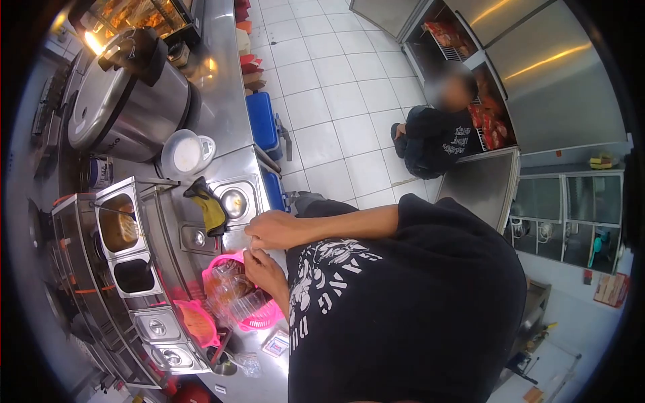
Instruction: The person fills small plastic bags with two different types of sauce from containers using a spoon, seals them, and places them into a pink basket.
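Observation:
My right hand (272, 230) is closed, its fingertips pinched together just above my left hand (262, 267). The left is closed too, at the top of a clear plastic bag (232, 285). A small whitish piece of the plastic shows between the two hands. Something brown shows through the bag, which rests in a pink basket (263, 317) on the steel counter. Beside the right hand are a steel container (236, 200) set in the counter and a black and yellow glove (213, 213).
A rack of steel food pans (124, 225) stands beyond the basket. A large cooker (134, 101) and a white scale (205, 149) are farther along the counter. Behind me, a person (437, 138) crouches by an open fridge (494, 111) holding red packages.

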{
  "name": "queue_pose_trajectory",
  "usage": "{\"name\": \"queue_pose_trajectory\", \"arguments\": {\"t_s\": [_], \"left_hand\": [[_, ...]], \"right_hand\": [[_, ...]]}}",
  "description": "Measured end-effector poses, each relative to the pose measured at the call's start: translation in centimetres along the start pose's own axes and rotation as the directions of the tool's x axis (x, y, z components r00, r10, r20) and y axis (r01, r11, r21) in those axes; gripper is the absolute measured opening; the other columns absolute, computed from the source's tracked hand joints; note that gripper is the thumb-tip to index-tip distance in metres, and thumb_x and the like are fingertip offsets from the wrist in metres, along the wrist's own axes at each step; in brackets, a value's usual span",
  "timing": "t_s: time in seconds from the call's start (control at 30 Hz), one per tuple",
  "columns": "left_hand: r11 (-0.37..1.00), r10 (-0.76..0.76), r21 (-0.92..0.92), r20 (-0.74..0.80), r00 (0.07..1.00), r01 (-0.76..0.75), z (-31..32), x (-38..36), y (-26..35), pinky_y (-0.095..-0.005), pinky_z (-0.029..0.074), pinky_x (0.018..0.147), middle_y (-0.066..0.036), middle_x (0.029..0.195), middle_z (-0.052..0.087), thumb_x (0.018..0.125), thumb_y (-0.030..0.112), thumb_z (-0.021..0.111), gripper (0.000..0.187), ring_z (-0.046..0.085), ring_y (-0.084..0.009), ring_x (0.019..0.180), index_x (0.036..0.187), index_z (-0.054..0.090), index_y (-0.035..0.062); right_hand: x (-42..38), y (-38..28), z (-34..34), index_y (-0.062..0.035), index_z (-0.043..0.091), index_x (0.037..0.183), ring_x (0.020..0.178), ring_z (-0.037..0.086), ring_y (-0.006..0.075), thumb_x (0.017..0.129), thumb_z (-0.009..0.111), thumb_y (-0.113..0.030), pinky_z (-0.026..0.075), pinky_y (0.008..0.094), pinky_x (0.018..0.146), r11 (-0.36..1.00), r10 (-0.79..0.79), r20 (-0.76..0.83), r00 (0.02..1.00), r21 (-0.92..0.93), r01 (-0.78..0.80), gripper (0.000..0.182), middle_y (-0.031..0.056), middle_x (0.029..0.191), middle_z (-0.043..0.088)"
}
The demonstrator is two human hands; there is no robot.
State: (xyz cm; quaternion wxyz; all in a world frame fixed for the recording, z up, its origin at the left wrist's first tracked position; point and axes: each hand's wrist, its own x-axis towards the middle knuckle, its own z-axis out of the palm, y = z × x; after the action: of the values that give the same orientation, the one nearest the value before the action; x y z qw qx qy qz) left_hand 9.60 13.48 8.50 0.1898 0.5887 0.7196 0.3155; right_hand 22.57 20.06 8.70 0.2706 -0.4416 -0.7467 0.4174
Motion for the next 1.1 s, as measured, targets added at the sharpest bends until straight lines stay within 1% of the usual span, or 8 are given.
{"name": "queue_pose_trajectory", "arguments": {"t_s": [0.33, 0.4, 0.53, 0.73, 0.8, 0.93, 1.0, 1.1], "left_hand": [[0.96, -0.023, -0.27, 0.203, 0.979, 0.078, -1.3, 0.9, -1.2, -0.0394, 0.047, 0.067, -0.02, 0.076, 0.057, 0.094, 0.011, 0.053, 0.02, 0.052, -0.0324, 0.065, 0.083, 0.053, -0.0055], [0.952, 0.097, -0.305, 0.193, 0.976, -0.034, -2.0, 1.1, -1.4, -0.0299, 0.046, 0.071, -0.009, 0.084, 0.058, 0.097, 0.008, 0.051, 0.015, 0.055, -0.0139, 0.079, 0.086, 0.053, -0.0016], [0.89, 0.016, -0.452, 0.142, 0.99, 0.051, -2.1, 1.1, -3.1, -0.0323, 0.047, 0.078, -0.012, 0.086, 0.06, 0.095, 0.006, 0.05, 0.014, 0.057, -0.0193, 0.083, 0.086, 0.053, -0.0035], [0.792, -0.172, -0.529, 0.288, 0.942, 0.306, -2.9, 1.3, -3.5, -0.0297, 0.046, 0.081, -0.01, 0.094, 0.061, 0.097, 0.007, 0.049, 0.012, 0.057, -0.0158, 0.089, 0.092, 0.054, -0.0012], [0.568, -0.236, -0.716, 0.329, 0.914, 0.405, -3.7, 1.4, -0.9, -0.0284, 0.045, 0.086, -0.009, 0.1, 0.06, 0.099, 0.013, 0.048, 0.013, 0.057, -0.0166, 0.094, 0.098, 0.054, 0.0011], [0.506, -0.181, -0.761, 0.366, 0.913, 0.406, -3.9, 1.6, -2.2, -0.0299, 0.043, 0.091, -0.01, 0.11, 0.057, 0.1, 0.022, 0.048, 0.02, 0.055, -0.0177, 0.103, 0.103, 0.054, 0.0033], [0.368, -0.135, -0.835, 0.388, 0.912, 0.409, -3.9, 1.7, -3.0, -0.0338, 0.04, 0.096, -0.012, 0.117, 0.054, 0.099, 0.026, 0.048, 0.022, 0.052, -0.0196, 0.11, 0.103, 0.055, 0.0049], [0.448, -0.013, -0.856, 0.283, 0.959, 0.259, -3.6, 1.8, -4.1, -0.0375, 0.038, 0.099, -0.014, 0.124, 0.052, 0.096, 0.026, 0.052, 0.021, 0.05, -0.0232, 0.113, 0.101, 0.055, 0.0059]], "right_hand": [[-0.1, -2.1, -1.7, -0.0023, 0.053, 0.093, 0.079, 0.062, 0.038, 0.086, 0.058, -0.019, 0.047, 0.0482, 0.066, 0.999, -0.021, 0.111, 0.994, 0.041, 0.017, 0.019, 0.0175, 0.085, 0.06], [-0.2, -2.1, -1.5, -0.0025, 0.055, 0.094, 0.081, 0.062, 0.0375, 0.087, 0.058, -0.018, 0.047, 0.0475, 0.067, 0.994, -0.109, 0.135, 0.985, 0.007, 0.109, 0.017, 0.0168, 0.088, 0.06], [-0.1, -2.8, -1.9, -0.0035, 0.058, 0.098, 0.087, 0.063, 0.036, 0.087, 0.057, -0.016, 0.049, 0.0465, 0.07, 0.97, -0.184, 0.226, 0.957, -0.113, 0.214, 0.017, 0.0148, 0.099, 0.059], [0.4, -3.2, -2.3, -0.002, 0.063, 0.098, 0.087, 0.063, 0.0366, 0.089, 0.058, -0.016, 0.049, 0.0458, 0.074, 0.982, -0.167, 0.392, 0.905, -0.015, 0.188, 0.018, 0.016, 0.091, 0.062], [0.9, -2.7, -2.1, -0.0012, 0.064, 0.099, 0.085, 0.064, 0.0332, 0.091, 0.058, -0.018, 0.049, 0.0432, 0.074, 0.981, -0.182, 0.394, 0.901, 0.134, 0.139, 0.019, 0.0152, 0.089, 0.064], [1.3, -2.7, -2.2, -0.0014, 0.067, 0.099, 0.078, 0.062, 0.0188, 0.096, 0.058, -0.025, 0.048, 0.0335, 0.071, 0.886, -0.188, 0.384, 0.904, 0.464, -0.013, 0.025, 0.0094, 0.083, 0.067], [1.4, -2.5, -1.9, -0.0024, 0.067, 0.099, 0.076, 0.06, 0.0148, 0.096, 0.058, -0.027, 0.048, 0.031, 0.07, 0.867, -0.167, 0.444, 0.88, 0.492, -0.083, 0.026, 0.0066, 0.081, 0.066], [1.6, -3.1, -1.7, -0.0053, 0.066, 0.097, 0.071, 0.057, 0.0086, 0.099, 0.055, -0.031, 0.046, 0.0255, 0.064, 0.788, -0.139, 0.544, 0.827, 0.566, -0.24, 0.027, 0.0007, 0.077, 0.061]]}}
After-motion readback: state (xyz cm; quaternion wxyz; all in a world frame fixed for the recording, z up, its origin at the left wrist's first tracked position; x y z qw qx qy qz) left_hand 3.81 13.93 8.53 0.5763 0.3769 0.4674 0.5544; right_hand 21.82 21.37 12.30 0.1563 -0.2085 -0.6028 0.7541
